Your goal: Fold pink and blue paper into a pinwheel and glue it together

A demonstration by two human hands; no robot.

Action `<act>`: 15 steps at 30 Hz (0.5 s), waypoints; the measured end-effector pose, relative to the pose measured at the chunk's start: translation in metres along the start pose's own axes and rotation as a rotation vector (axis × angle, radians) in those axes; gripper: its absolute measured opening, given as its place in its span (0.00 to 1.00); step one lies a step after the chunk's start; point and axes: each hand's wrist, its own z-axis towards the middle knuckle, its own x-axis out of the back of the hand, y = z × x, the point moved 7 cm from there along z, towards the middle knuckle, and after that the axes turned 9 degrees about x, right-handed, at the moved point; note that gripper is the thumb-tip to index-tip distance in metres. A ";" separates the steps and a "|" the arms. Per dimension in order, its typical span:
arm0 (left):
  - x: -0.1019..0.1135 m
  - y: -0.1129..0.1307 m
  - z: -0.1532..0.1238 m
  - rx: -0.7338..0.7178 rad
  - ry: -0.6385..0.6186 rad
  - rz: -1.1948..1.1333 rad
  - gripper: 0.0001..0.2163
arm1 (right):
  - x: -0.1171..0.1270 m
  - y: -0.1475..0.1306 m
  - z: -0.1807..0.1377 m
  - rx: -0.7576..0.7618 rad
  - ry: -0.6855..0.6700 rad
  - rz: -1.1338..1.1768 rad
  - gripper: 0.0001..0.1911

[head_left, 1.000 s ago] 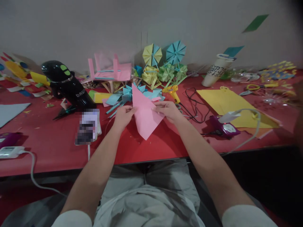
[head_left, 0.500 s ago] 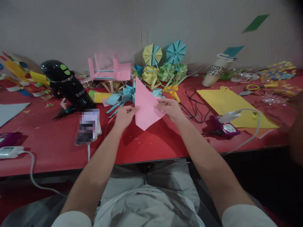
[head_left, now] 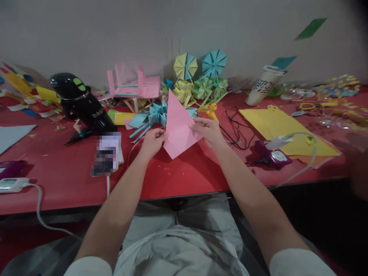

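Left hand (head_left: 153, 141) and right hand (head_left: 209, 131) pinch opposite edges of a pink paper (head_left: 181, 134) in their grip, just front-left of the glue gun (head_left: 212, 110). On the bench (head_left: 178, 180), a phone (head_left: 107, 155) lies farther left of that gun.

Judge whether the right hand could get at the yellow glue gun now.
Probably yes: the yellow glue gun lies just beyond the right hand, with nothing visible between, though that hand holds the pink paper.
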 end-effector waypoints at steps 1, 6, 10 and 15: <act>-0.001 -0.001 -0.001 0.025 -0.009 -0.013 0.04 | 0.001 0.000 0.000 0.001 0.006 -0.005 0.19; -0.011 -0.003 -0.008 0.187 -0.122 -0.219 0.08 | 0.010 -0.002 0.003 0.016 0.037 -0.050 0.18; -0.015 0.000 -0.012 0.182 -0.195 -0.269 0.07 | 0.013 -0.004 0.005 0.038 0.036 -0.051 0.16; -0.009 -0.001 -0.006 0.062 -0.114 -0.020 0.06 | 0.009 -0.004 0.005 0.069 -0.002 -0.045 0.16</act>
